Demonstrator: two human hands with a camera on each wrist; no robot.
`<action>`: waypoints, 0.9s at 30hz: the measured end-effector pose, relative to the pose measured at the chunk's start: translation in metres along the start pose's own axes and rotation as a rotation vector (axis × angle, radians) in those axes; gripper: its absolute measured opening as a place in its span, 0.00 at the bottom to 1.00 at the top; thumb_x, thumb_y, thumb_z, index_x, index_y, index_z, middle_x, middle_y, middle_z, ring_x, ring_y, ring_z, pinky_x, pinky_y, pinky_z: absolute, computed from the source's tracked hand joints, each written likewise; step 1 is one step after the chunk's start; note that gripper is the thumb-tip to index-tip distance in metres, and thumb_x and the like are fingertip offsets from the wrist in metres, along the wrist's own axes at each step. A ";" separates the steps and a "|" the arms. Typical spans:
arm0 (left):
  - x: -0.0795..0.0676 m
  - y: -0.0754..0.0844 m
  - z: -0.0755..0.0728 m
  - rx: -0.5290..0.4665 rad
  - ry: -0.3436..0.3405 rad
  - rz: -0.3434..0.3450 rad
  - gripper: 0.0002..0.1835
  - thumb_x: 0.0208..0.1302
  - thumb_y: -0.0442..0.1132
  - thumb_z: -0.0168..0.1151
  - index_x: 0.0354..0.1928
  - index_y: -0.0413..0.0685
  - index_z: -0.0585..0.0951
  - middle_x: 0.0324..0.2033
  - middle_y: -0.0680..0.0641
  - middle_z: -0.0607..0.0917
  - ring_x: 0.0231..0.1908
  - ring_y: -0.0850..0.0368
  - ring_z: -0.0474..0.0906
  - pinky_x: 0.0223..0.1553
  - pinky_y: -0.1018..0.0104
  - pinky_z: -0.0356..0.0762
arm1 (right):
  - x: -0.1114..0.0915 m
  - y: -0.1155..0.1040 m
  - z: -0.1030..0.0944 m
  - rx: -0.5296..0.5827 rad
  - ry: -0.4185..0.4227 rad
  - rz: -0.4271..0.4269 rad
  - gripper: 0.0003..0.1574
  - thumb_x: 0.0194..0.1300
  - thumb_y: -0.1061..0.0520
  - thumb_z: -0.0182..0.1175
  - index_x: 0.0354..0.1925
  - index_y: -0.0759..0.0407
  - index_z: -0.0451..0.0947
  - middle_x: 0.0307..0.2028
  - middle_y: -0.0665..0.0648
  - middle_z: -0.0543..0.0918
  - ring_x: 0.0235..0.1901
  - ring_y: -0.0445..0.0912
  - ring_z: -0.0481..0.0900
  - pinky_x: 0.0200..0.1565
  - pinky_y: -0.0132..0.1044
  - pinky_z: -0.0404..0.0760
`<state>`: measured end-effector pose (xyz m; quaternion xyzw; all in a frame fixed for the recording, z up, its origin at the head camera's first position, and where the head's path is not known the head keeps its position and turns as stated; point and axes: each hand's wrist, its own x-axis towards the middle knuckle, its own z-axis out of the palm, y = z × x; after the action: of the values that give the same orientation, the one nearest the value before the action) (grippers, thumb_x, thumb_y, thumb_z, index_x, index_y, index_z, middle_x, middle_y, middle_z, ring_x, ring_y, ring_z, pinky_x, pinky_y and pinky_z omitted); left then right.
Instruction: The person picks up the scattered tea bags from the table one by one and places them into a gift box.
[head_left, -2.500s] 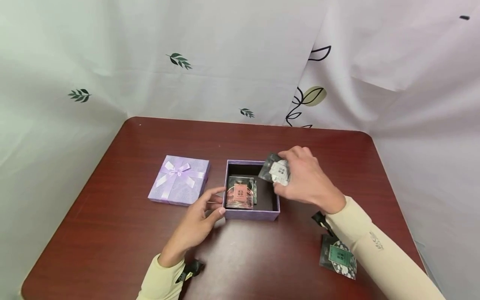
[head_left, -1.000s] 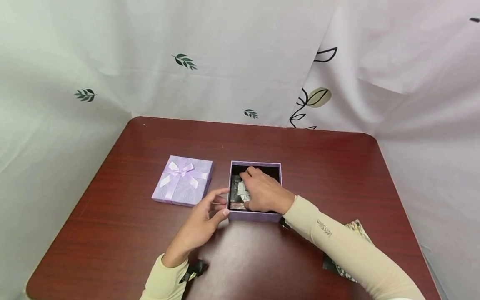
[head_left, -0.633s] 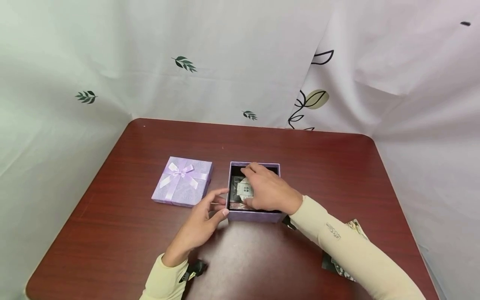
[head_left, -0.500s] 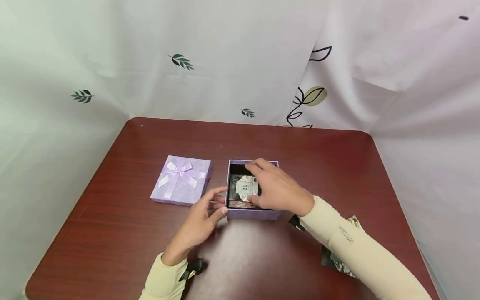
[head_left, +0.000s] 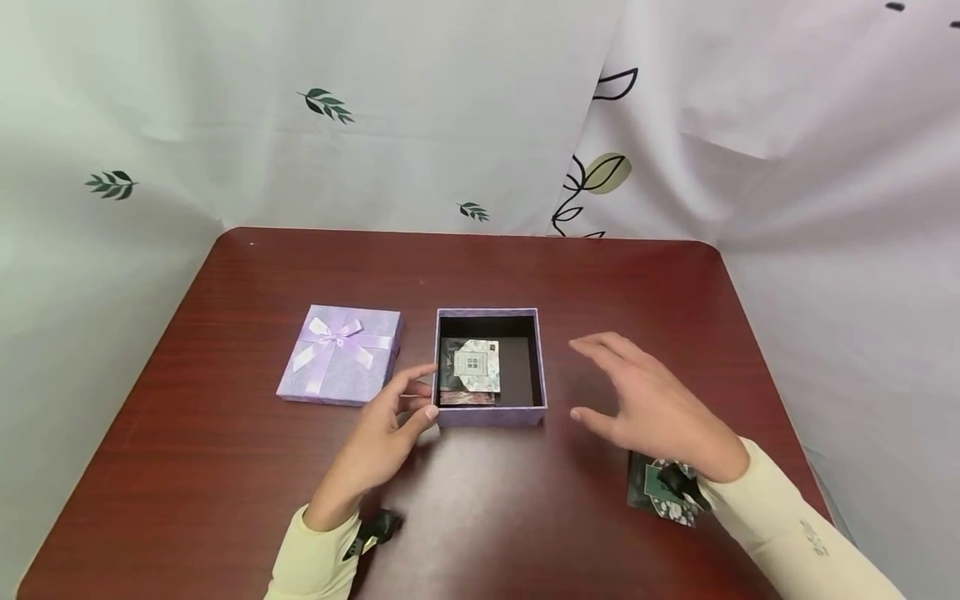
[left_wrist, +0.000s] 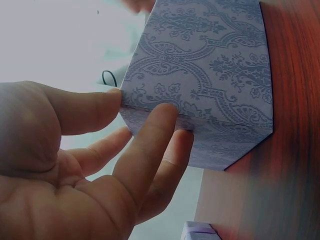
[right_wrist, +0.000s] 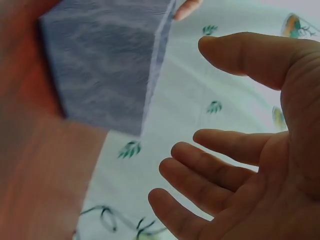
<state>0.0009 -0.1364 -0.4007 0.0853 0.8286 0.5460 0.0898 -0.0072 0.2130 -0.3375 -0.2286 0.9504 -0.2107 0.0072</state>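
An open purple gift box with a black inside stands mid-table. In its left part lies a flat clear packet with a white label, overlapping a reddish packet whose lower strip shows. My left hand touches the box's left side and near-left corner with thumb and fingers. In the left wrist view, those fingertips rest on the patterned outer wall. To the right of the box, my right hand hovers apart from it with fingers spread and holds nothing, as the right wrist view confirms.
Left of the box lies its purple lid with a ribbon bow. A green-labelled packet lies at the right, partly hidden by the right wrist's black camera. White printed cloth hangs behind the table.
My right hand has carried the white-labelled packet into the box, laid it over the reddish one, let go and drawn back to the right. The left hand keeps its place.
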 end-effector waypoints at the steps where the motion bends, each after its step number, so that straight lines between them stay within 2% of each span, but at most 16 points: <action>1: 0.000 0.000 0.000 0.005 0.001 0.001 0.30 0.72 0.28 0.65 0.73 0.47 0.73 0.54 0.39 0.86 0.56 0.46 0.84 0.59 0.52 0.83 | -0.007 0.004 0.001 -0.003 0.001 0.012 0.53 0.58 0.45 0.79 0.75 0.56 0.70 0.69 0.53 0.75 0.65 0.52 0.79 0.64 0.54 0.82; 10: 0.000 -0.001 -0.001 0.021 -0.006 0.002 0.29 0.72 0.28 0.65 0.73 0.48 0.73 0.54 0.39 0.85 0.56 0.46 0.84 0.59 0.56 0.84 | -0.077 0.035 0.022 -0.051 -0.030 0.119 0.54 0.52 0.46 0.83 0.71 0.59 0.73 0.64 0.56 0.79 0.61 0.54 0.80 0.56 0.54 0.85; 12: 0.001 0.000 -0.001 0.017 -0.008 -0.002 0.29 0.72 0.28 0.65 0.73 0.47 0.73 0.54 0.38 0.85 0.57 0.45 0.84 0.59 0.56 0.84 | -0.088 0.040 0.029 -0.040 -0.039 0.144 0.56 0.49 0.45 0.85 0.71 0.61 0.73 0.63 0.56 0.79 0.62 0.56 0.80 0.60 0.57 0.83; 17: -0.001 0.000 -0.004 0.023 -0.002 0.000 0.29 0.73 0.28 0.64 0.73 0.47 0.73 0.54 0.38 0.85 0.57 0.45 0.84 0.59 0.57 0.84 | -0.104 0.050 0.044 -0.078 -0.007 0.126 0.57 0.45 0.46 0.87 0.70 0.62 0.75 0.61 0.55 0.80 0.61 0.56 0.81 0.58 0.58 0.83; 19: -0.001 0.000 -0.004 0.019 -0.002 0.000 0.29 0.73 0.28 0.64 0.73 0.47 0.73 0.54 0.38 0.85 0.57 0.45 0.84 0.58 0.59 0.84 | -0.110 0.053 0.048 -0.114 0.004 0.117 0.57 0.43 0.46 0.87 0.69 0.62 0.76 0.61 0.55 0.80 0.59 0.54 0.81 0.52 0.58 0.83; 27: 0.001 -0.001 -0.002 0.005 -0.013 0.017 0.29 0.73 0.28 0.65 0.73 0.47 0.73 0.54 0.38 0.85 0.56 0.45 0.84 0.55 0.65 0.84 | -0.127 0.057 0.051 -0.174 -0.066 0.195 0.59 0.42 0.41 0.86 0.68 0.62 0.77 0.62 0.59 0.79 0.63 0.57 0.76 0.50 0.61 0.78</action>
<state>-0.0002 -0.1386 -0.4009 0.0960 0.8286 0.5441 0.0902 0.0879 0.2942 -0.4170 -0.1419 0.9820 -0.1181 0.0391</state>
